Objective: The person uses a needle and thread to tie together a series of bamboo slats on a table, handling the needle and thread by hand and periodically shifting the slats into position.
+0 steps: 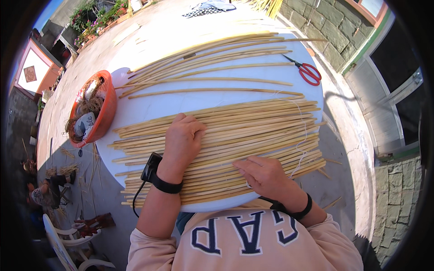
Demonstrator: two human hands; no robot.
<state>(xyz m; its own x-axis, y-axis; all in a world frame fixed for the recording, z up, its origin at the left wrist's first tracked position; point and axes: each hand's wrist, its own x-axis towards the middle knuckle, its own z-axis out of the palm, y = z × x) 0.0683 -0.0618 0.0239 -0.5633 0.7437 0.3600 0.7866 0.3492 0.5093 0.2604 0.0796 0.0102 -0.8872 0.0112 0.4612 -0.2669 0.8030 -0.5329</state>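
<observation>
"Straw-yellow stalks (217,151), slim and close-set, lie side by side across the round white worktop (135,109). Where do we put the hands?"

"Both on that layer. Left hand (183,135) near its middle, back upward, fingers curled under. Tips partly hidden; whether they pinch a stalk, we cannot tell."

"And the right?"

"Right hand (264,174) closer to the pink sweatshirt (217,262), fingers fairly straight, held together, pointing leftward over the stalks. Whether they have hold of anything, we cannot tell either."

"White thread (304,131): we log it straying down across the layer's right-hand part, toward the right hand."

"Agreed. Beyond the layer we have a looser group of stalks (162,67), some crossing at the left. Red-handled scissors (298,64) at the far right, blades toward that group."

"Left edge of the worktop: we note an orange basin (106,113), fibrous tufts (90,104) inside."

"Black bands on both wrists, we add."
</observation>
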